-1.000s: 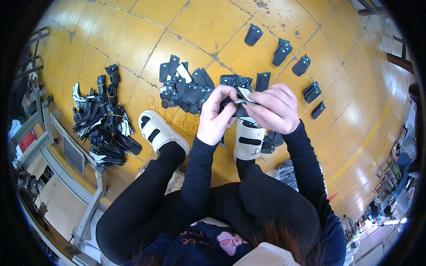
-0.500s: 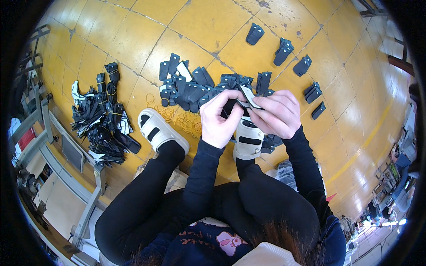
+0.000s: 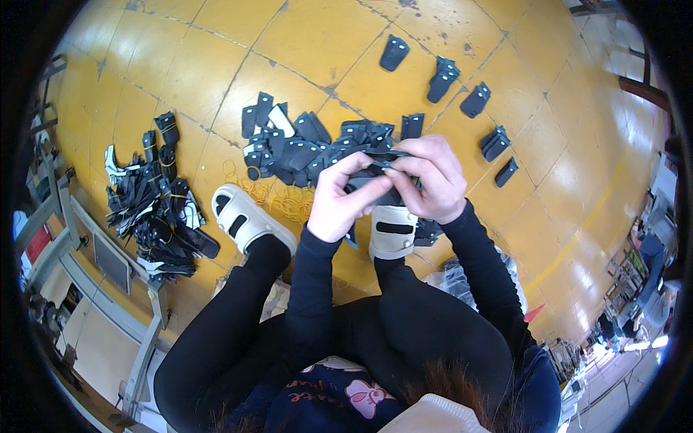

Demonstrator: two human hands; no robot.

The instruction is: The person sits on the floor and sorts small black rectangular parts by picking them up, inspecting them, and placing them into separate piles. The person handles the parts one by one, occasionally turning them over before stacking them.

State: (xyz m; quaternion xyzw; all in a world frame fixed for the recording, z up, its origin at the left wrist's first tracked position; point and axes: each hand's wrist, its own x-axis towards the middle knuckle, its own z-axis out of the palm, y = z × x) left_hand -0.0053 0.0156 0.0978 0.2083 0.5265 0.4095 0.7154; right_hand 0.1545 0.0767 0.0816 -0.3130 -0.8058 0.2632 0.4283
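My left hand (image 3: 341,196) and my right hand (image 3: 433,177) meet above my right foot, both closed on thin black flat pieces (image 3: 382,156). Thumbs and fingertips pinch the pieces' edges; how many layers there are I cannot tell. Just beyond my hands, a loose heap of similar black flat pieces (image 3: 297,153) lies on the floor, many with a small pale mark at one end. One piece in it shows a white face (image 3: 281,121). Yellow rubber bands (image 3: 285,202) are scattered between that heap and my left foot.
Left of my feet is a pile of banded black and white pieces (image 3: 155,224). Several small stacks (image 3: 442,81) of black pieces stand apart at the far right. My feet wear beige sandals (image 3: 245,215). A grey metal frame (image 3: 148,339) stands at left; clear plastic (image 3: 458,285) lies beside my right leg.
The white face of the held piece has turned out of sight, and dark edges now show between my fingers. My hands have shifted slightly left in the picture, as has the whole scene.
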